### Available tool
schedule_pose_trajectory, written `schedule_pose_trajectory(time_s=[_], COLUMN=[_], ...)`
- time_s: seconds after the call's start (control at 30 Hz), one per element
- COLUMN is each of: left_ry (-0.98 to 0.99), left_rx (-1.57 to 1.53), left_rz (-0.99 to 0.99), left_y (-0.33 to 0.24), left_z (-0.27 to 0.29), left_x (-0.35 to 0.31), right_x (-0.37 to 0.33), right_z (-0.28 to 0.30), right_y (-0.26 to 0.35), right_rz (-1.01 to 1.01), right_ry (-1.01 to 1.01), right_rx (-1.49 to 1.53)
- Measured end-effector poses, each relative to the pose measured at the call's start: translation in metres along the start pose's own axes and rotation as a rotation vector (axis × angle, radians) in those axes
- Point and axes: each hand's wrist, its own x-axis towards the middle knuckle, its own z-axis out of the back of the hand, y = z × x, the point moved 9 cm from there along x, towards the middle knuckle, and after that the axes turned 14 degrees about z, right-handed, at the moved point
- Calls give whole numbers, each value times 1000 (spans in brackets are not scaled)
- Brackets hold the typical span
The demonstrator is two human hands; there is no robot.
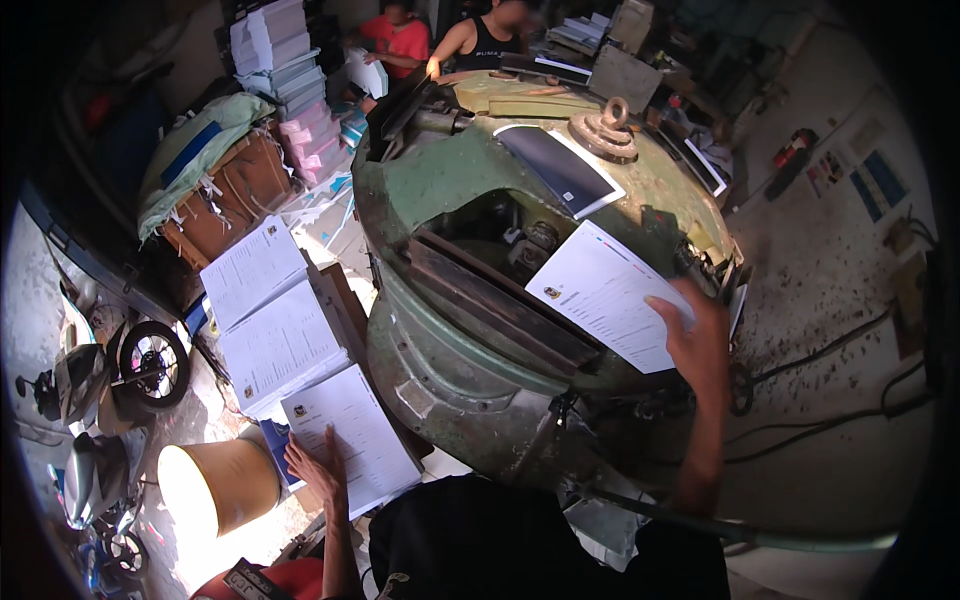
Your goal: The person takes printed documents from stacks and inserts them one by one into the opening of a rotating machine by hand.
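My right hand [697,340] grips the right edge of a white printed booklet [600,295], thumb on top and the other fingers mostly hidden beneath. That booklet is tilted over the front of a large round green machine [430,330], beside a dark slot with metal rails. At lower left, my left hand [322,470] rests with its fingers stretched out on the nearest stack of printed sheets [365,440]. Two more white printed stacks [278,340] lie beyond it in a row. A dark-covered booklet [560,170] lies on top of the machine, near a metal eye bolt [615,115].
A tan bin [220,485] stands left of the stacks, near a parked motorcycle [95,380]. Behind them are a cloth-draped wooden box [235,185] and a tall paper pile [275,60]. Two people [400,40] are beyond the machine. Cables [820,425] run along the right.
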Motion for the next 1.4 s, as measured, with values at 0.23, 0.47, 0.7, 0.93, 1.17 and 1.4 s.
schedule_pose_trajectory(time_s=[0.23, 0.47, 0.7, 0.93, 1.17, 1.4], left_ry=[0, 2, -15, 14, 14, 31], left_rx=[-6, 30, 15, 7, 15, 42], left_rz=[5, 14, 10, 17, 49, 61], left_y=[-4, -1, -4, -5, 1, 2], left_z=[4, 0, 1, 1, -1, -5], left_x=[-2, -1, -1, -1, 0, 1], right_x=[1, 0, -19, -41, -61, -72], right_z=[-22, -37, -62, -54, -41, -28], right_y=[-5, -10, -40, -57, -94, -122], right_rz=[20, 20, 0, 66, -105, -139], right_ry=[87, 90, 124, 198, 228, 189], right_rx=[-6, 72, 121, -136, -174, -11])
